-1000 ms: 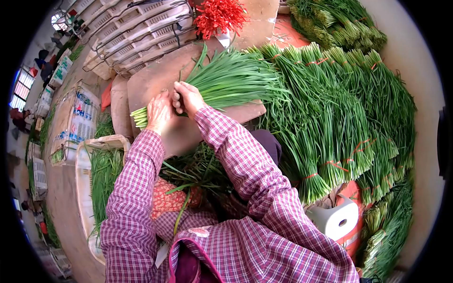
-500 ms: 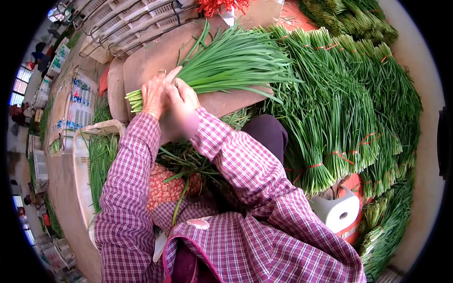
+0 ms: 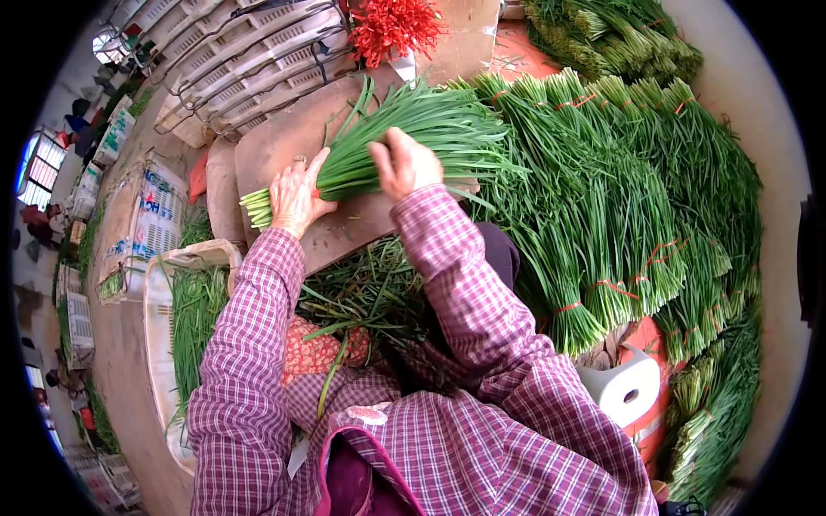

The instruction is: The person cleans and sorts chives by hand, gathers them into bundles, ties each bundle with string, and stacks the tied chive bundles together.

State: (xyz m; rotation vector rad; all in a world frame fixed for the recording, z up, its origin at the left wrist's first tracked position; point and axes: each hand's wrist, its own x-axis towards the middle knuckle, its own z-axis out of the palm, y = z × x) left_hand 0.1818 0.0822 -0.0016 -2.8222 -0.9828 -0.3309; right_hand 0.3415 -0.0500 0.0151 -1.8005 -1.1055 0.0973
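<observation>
A bundle of garlic chives (image 3: 413,129) lies across a brown board (image 3: 262,150), its pale cut ends pointing left and the leaves fanning right. My left hand (image 3: 295,196) is closed round the stems near the cut ends. Beside its thumb, a bit of red tie (image 3: 316,193) shows at the stems. My right hand (image 3: 408,166) is over the near side of the leaves, fingers curled in. Whether anything is inside those fingers is hidden.
Tied chive bundles (image 3: 594,206) are piled on the right. A bunch of red ties (image 3: 391,30) hangs beyond the board, near stacked crates (image 3: 249,64). A white basket (image 3: 159,344) with loose leaves stands left; a white stool (image 3: 624,387) is at lower right.
My right hand has parted from my left and moved right along the leaves. My left hand stays at the stems, where red now shows. The view has shifted slightly.
</observation>
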